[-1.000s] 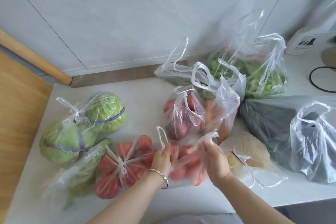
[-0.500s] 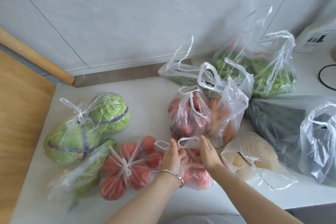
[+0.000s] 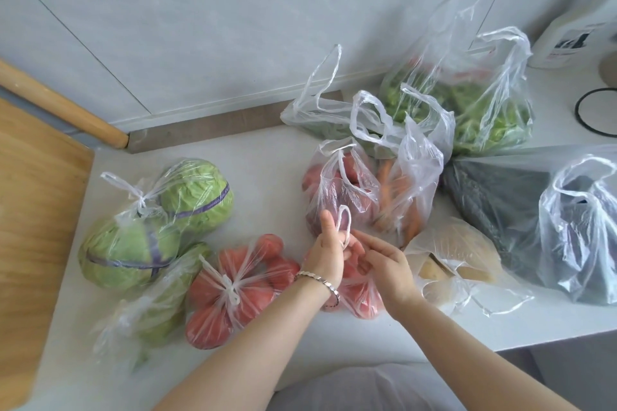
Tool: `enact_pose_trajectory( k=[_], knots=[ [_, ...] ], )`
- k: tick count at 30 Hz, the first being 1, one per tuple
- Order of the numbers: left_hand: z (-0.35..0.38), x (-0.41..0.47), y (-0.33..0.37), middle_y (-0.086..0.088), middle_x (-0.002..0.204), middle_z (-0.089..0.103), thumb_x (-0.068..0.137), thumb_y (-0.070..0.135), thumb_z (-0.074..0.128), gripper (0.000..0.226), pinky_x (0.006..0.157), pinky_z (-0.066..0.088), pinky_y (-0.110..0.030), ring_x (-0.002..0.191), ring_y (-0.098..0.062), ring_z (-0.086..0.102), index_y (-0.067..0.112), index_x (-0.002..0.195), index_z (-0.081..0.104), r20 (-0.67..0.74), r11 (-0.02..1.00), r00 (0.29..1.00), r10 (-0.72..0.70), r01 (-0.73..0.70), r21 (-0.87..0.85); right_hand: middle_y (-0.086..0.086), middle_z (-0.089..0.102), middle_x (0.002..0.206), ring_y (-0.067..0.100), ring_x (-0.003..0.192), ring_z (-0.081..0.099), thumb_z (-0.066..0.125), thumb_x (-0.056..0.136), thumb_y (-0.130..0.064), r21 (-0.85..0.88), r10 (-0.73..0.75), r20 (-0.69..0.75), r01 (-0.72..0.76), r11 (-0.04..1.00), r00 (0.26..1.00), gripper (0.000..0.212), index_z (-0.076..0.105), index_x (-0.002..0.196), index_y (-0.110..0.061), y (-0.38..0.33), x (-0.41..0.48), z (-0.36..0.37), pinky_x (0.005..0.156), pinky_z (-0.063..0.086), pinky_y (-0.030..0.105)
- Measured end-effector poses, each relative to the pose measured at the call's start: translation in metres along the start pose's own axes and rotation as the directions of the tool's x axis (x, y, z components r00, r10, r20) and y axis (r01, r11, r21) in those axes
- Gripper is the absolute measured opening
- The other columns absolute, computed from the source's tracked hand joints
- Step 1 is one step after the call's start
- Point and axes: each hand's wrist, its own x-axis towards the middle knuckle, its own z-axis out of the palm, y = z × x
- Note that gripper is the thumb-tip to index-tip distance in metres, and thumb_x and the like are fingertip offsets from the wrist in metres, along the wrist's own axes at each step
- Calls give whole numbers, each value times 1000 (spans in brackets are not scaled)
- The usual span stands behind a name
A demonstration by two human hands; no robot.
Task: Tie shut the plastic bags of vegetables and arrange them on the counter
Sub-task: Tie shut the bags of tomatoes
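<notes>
Two hands: left hand [image 3: 325, 253] and right hand [image 3: 390, 269] meet in the lower centre of the frame, over a bag of tomatoes [image 3: 362, 299]; they sit close together, likely because a knot needs both handles crossed at one spot
Left hand: thumb raised, fingers curled round a thin white handle loop [image 3: 345, 222] that stands above the fist; the loop is held upright, probably so the other handle can pass through or round it
Right hand: fingers half bent, tips at the left hand's fingers; whether they pinch any plastic I cannot tell, since the contact is hidden
Bag of tomatoes: lies on the counter [image 3: 267, 173] beneath both hands, just right of a tied tomato bag [image 3: 240, 287]; its mouth looks not yet knotted
Tied bags: cabbage bag [image 3: 150, 227] at left centre, knot on top; the tied ones group at the left, seemingly the finished side
Open bags: carrots [image 3: 405, 197] and leafy greens [image 3: 474, 110] toward the upper right, handles loose; probably next in line
</notes>
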Motion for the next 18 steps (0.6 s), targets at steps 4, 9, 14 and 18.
enact_pose_trajectory(
  k=[4,9,14,18],
  knots=[
    [2,0,3,-16,79,69,87,61,18,67,93,44,-44,87,-36,62,17,57,59,-120,991,992,27,-11,134,-7,61,55,5,54,54,41,90,3,164,-55,156,29,986,986,21,62,88,-1,-3,-7,-5,55,43,13],
    [3,-1,-1,4,54,51,89,44,48,47,73,46,-34,70,-28,57,19,49,44,-213,960,968,133,-72,269,-10,61,65,0,62,55,64,84,-16,-134,-192,38,195,971,981,8,68,77,-12,4,-11,2,63,44,12],
    [5,5,-6,-4,69,66,72,74,42,63,79,50,-33,84,-29,65,15,58,59,-222,947,975,29,44,317,-12,48,39,-1,41,40,60,85,-9,1,-203,-153,205,979,967,26,58,60,-10,-2,-8,5,46,35,8],
    [10,3,-3,-11,86,71,67,70,45,54,87,51,-39,89,-29,66,21,66,68,-117,994,991,-70,79,70,-10,42,40,4,42,36,56,89,-13,29,-173,-168,180,983,970,31,54,58,-10,-7,-6,4,46,34,12]
  ],
)
